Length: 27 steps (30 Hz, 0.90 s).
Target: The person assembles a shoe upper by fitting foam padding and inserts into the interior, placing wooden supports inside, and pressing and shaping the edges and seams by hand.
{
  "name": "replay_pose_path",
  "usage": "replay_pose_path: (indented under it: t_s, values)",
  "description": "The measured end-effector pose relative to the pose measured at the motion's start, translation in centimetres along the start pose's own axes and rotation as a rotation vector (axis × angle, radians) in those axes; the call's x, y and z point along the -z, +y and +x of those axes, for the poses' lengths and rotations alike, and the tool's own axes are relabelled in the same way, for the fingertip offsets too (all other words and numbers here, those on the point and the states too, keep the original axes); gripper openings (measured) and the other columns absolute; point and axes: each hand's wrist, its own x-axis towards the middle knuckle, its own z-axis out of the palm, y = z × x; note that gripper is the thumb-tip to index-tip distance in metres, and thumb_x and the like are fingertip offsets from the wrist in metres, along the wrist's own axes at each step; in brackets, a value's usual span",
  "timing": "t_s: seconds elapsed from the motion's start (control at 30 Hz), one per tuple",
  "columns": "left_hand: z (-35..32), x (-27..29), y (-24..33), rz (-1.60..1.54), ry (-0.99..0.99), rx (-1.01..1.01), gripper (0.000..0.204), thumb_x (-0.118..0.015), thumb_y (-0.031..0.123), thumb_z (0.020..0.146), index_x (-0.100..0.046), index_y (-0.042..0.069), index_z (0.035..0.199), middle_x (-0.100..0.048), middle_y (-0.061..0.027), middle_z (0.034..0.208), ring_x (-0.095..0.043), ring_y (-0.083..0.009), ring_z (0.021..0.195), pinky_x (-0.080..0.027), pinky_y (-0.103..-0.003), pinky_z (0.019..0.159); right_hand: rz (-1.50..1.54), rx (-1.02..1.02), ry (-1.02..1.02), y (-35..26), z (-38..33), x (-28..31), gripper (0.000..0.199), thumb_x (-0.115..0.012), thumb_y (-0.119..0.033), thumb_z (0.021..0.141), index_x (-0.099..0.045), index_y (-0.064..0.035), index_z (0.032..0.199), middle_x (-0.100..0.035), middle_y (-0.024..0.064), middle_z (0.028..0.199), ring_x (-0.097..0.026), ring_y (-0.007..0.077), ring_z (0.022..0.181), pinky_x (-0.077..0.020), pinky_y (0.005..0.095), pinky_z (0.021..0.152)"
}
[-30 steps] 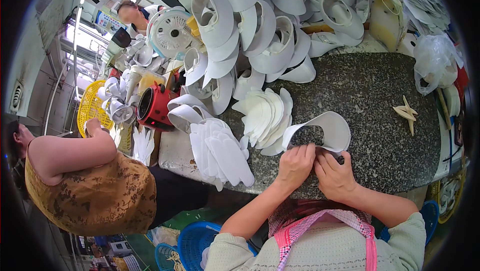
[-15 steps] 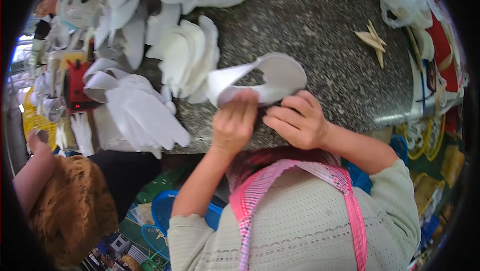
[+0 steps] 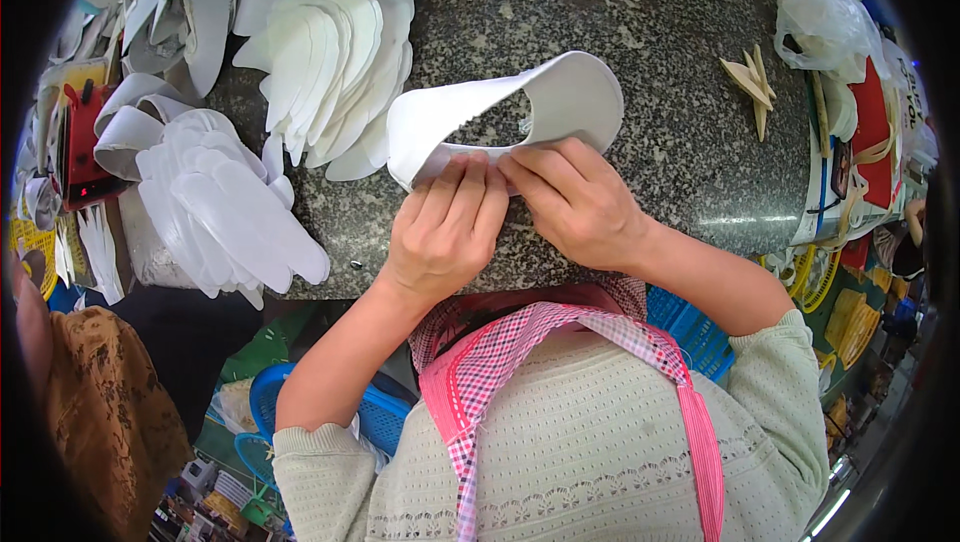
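A white shoe upper (image 3: 585, 102), bent round into an open loop, stands over the stone table in front of me. My left hand (image 3: 450, 227) has its fingers closed over the upper's near edge, left of the middle. Right beside it, my right hand (image 3: 580, 202) pinches the same edge, and the fingertips of both hands nearly meet. My thumbs are hidden beneath. To the left lies a fanned stack of white shoe-shaped pieces (image 3: 335, 72), and nearer to me a pile of white insole-shaped pieces (image 3: 230, 207).
Thin pale pointed slips (image 3: 750, 87) lie on the speckled stone table (image 3: 690, 132) at right. Beyond them sits a clear plastic bag (image 3: 825, 17). A red device (image 3: 85, 142) stands at far left. A person in a brown patterned garment (image 3: 110, 412) is at lower left.
My view has shifted, so the piles now sit further left. Both hands have drawn closer together on the upper's near edge, and the upper has opened a little wider.
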Motion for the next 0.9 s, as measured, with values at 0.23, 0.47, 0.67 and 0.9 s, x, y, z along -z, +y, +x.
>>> replay_pose_path:
  t_s: [0.23,0.47,0.67,0.9]
  values:
    - [-0.7,1.3,0.3,-0.152,-0.160,0.062,0.035,-0.060,0.003,0.071,-0.059,-0.007,0.104,-0.059,-0.0179,0.112,-0.058,-0.0299,0.101,-0.047,-0.038,0.083,-0.060,0.038,-0.047,0.4,0.5,0.4,0.034,-0.056,-0.012,0.063,-0.062,0.0033,0.093,-0.056,0.0062,0.093,-0.052,0.0213,0.081,-0.0453,0.0321,0.068]
    - [-0.1,1.8,-0.3,-0.065,-0.216,-0.037,0.030,-0.050,0.009,0.075,-0.060,-0.008,0.098,-0.059,-0.0241,0.107,-0.058,-0.0324,0.101,-0.047,-0.037,0.086,-0.048,0.072,-0.098,0.8,-0.9,1.4,0.036,-0.058,-0.012,0.067,-0.063,0.0027,0.099,-0.055,0.0063,0.100,-0.054,0.0201,0.090,-0.0462,0.0330,0.071]
    - [0.2,2.4,-1.3,-0.059,-0.258,-0.124,0.029,-0.051,0.010,0.072,-0.060,-0.007,0.095,-0.061,-0.0238,0.104,-0.058,-0.0314,0.100,-0.048,-0.036,0.084,0.016,0.029,-0.134,1.0,-2.5,4.0,0.036,-0.061,-0.004,0.062,-0.063,0.0026,0.097,-0.057,0.0074,0.097,-0.055,0.0221,0.089,-0.0472,0.0343,0.072]
    - [1.3,3.3,-0.9,0.028,-0.379,-0.161,0.039,-0.055,0.010,0.069,-0.057,-0.003,0.106,-0.060,-0.0139,0.108,-0.055,-0.0244,0.104,-0.038,-0.041,0.096,0.167,-0.013,-0.013,-0.5,1.0,1.7,0.043,-0.066,-0.010,0.063,-0.058,0.0006,0.104,-0.053,0.0062,0.091,-0.052,0.0220,0.083,-0.0442,0.0337,0.071]
